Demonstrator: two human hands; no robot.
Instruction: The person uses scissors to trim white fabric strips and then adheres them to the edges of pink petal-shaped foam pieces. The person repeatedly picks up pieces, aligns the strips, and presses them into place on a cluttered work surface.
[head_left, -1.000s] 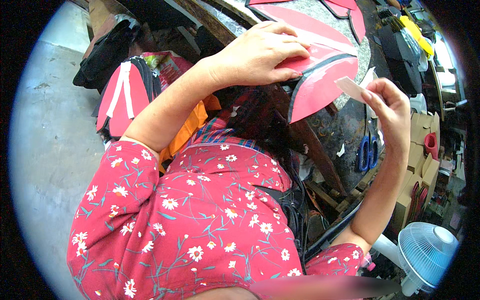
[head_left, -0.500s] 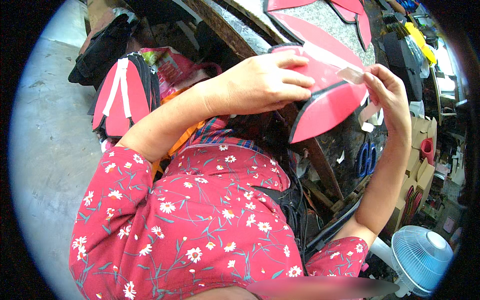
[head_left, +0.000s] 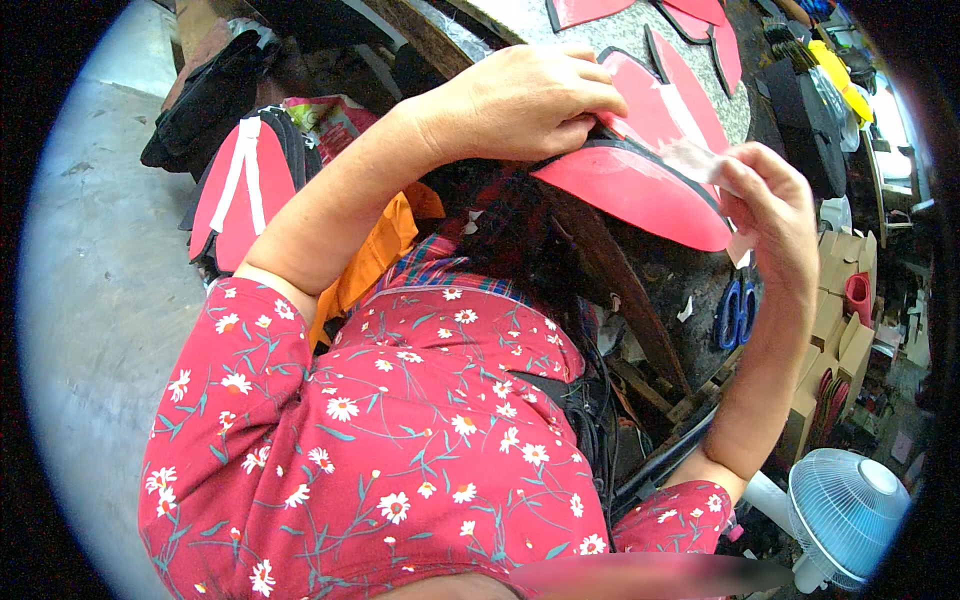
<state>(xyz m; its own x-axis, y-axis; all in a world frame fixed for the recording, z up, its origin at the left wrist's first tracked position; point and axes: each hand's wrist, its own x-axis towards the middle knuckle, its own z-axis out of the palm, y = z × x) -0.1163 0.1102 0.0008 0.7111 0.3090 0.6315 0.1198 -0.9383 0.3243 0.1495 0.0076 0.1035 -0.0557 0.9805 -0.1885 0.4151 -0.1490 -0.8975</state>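
Note:
A pink-red sole-shaped piece [head_left: 640, 195] with a black edge is tilted over the edge of the work table. My left hand [head_left: 535, 100] is closed at its upper left end, with fingers curled and fingertips on the pink surface. My right hand [head_left: 772, 205] pinches a thin whitish strip [head_left: 692, 160] against the piece's right part. A loose end of the strip hangs below those fingers. Behind lies another pink piece [head_left: 690, 85] with a white band on it. What is under my left fingers is hidden.
More pink pieces [head_left: 700, 20] lie on a speckled grey surface [head_left: 640, 30]. Blue-handled scissors [head_left: 736, 314] rest to the right. At far left is a stack of pink and black pieces with white straps [head_left: 240, 190]. A fan [head_left: 845, 515] and cardboard boxes [head_left: 830, 320] stand at right.
The pink piece has turned, its lower end swinging from lower left to lower right. My left hand has moved up and curled its fingers. My right hand has shifted slightly down, still pinching the strip.

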